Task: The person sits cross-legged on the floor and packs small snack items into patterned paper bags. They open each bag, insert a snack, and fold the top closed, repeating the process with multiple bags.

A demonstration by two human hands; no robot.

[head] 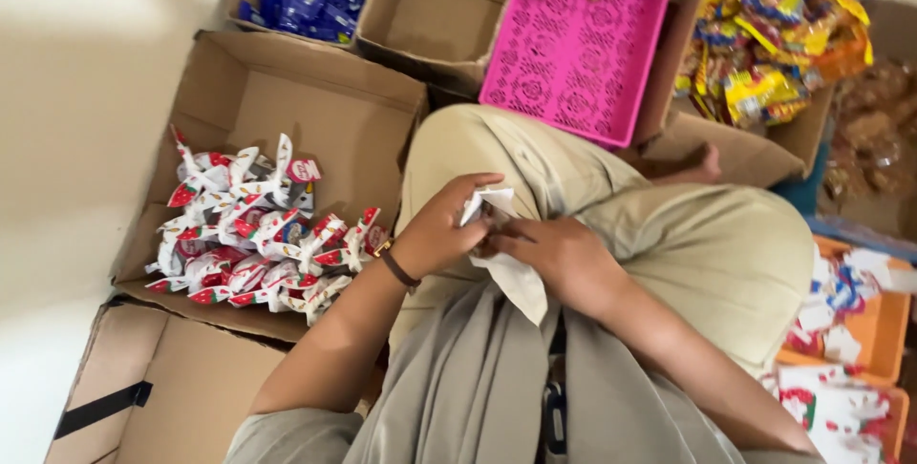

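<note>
Currently both hands grasp one white packet [506, 254] over the lap, left hand [441, 230] pinching its top, right hand [559, 256] its middle, long axis hanging down-right, with the sachet box [287, 92] left of the packet.

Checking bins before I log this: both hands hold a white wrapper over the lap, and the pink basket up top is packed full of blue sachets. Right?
Not quite. The head view shows the pink basket nearly bare, with only a few brown snack packs at its far edge. Both the left hand and right hand hold the white wrapper.
</note>
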